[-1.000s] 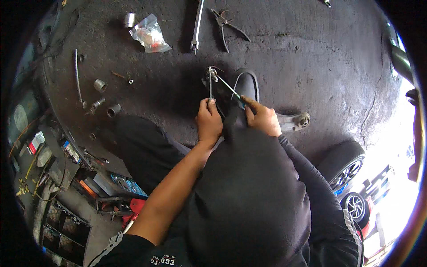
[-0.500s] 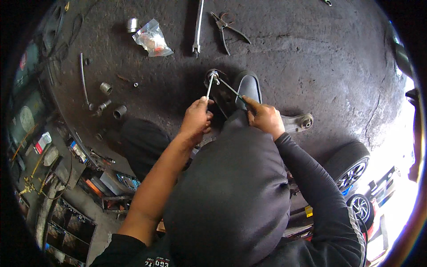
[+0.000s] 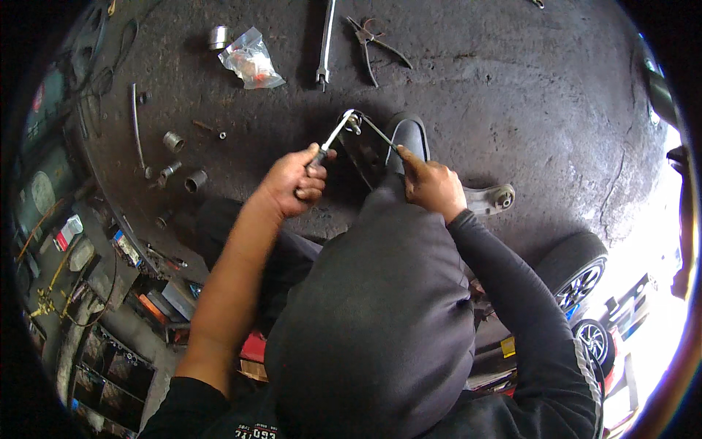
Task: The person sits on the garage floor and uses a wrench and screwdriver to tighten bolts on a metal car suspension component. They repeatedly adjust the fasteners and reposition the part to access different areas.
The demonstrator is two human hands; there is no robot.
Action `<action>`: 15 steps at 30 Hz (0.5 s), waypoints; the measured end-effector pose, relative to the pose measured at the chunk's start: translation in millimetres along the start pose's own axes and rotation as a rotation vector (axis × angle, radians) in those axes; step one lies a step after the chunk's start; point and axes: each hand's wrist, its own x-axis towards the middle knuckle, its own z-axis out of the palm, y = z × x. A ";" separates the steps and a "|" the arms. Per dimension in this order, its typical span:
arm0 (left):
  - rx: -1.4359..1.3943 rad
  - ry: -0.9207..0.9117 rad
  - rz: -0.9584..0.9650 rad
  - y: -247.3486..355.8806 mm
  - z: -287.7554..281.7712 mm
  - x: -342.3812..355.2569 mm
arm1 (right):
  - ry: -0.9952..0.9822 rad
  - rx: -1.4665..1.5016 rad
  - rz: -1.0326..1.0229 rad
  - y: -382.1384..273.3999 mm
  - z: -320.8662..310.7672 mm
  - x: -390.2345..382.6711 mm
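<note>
My left hand is closed round the dark handle of a screwdriver-like tool with a bright metal shaft. Its tip meets the round joint at the far end of a metal car control arm on the floor. In my right hand is a thin-shafted screwdriver, whose tip reaches the same joint from the right. My fingers cover its handle. A dark shoe rests beside the joint, over the arm's middle, and my knee hides more of the part.
Beyond the joint lie pliers, a long metal bar, a clear plastic bag and a metal sleeve. Sockets and a curved rod are on the left. A wheel stands at the right.
My left hand has swung left and slightly away, tilting its tool's shaft over while the tip stays at the joint. The right hand has shifted only a little.
</note>
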 end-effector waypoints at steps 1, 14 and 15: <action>-0.062 0.001 -0.039 5.1 -3.8 -3.8 | -0.033 0.018 0.039 -0.8 0.7 -2.3; 0.749 0.363 0.299 -5.3 5.2 -6.2 | -0.074 0.026 -0.008 -10.0 -35.4 11.5; 0.872 0.379 0.365 -3.8 4.7 -5.5 | -0.073 0.021 -0.031 -10.5 -37.6 11.4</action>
